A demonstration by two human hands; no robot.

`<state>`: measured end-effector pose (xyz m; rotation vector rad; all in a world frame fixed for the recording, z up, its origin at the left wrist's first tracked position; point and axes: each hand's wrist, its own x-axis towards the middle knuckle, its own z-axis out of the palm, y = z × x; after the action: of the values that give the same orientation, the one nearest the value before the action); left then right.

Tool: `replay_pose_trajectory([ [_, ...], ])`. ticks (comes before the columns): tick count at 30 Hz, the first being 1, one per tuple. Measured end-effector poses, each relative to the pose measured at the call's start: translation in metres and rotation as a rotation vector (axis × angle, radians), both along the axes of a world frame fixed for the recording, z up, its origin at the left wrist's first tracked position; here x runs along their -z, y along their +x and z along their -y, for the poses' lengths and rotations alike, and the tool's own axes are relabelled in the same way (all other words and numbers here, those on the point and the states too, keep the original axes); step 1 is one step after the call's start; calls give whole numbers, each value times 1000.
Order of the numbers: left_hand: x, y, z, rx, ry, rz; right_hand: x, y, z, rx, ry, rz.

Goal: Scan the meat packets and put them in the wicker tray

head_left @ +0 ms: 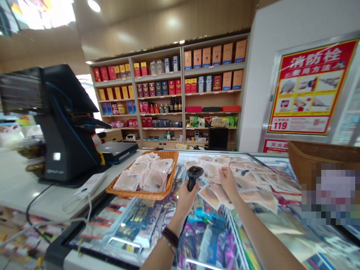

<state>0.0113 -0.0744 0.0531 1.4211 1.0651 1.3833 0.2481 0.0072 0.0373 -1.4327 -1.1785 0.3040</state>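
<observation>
A black handheld barcode scanner (194, 173) is gripped in my left hand (186, 197), its head facing the flat packets on the glass freezer top. My right hand (228, 180) pinches the edge of a clear-and-pink flat packet (210, 170), just right of the scanner. Many similar packets (253, 183) lie spread and overlapping to the right and below that hand. On the left, an orange wicker basket (153, 195) holds more such packets (156, 178) in loose piles. What the packets contain is too small to make out.
Under the glass lie bagged ice treats (208, 240). A black checkout terminal (67, 123), a white power strip (88, 183) with cables and a flat black device (118, 150) stand at left. A brown container (323, 153) is at right. Shelves of boxes (206, 56) line the back.
</observation>
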Motion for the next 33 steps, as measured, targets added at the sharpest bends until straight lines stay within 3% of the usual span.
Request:
replay_pose_trajectory([
  [4, 1, 5, 1, 7, -17, 44, 6, 11, -2, 79, 103, -213],
  [10, -5, 6, 9, 130, -20, 16, 7, 6, 7, -37, 110, -524],
  [24, -16, 6, 20, 210, -19, 65, -1, -1, 14, 7, 103, -415],
  [33, -12, 0, 12, 129, 10, 41, 0, 4, 8, 52, 69, -439],
])
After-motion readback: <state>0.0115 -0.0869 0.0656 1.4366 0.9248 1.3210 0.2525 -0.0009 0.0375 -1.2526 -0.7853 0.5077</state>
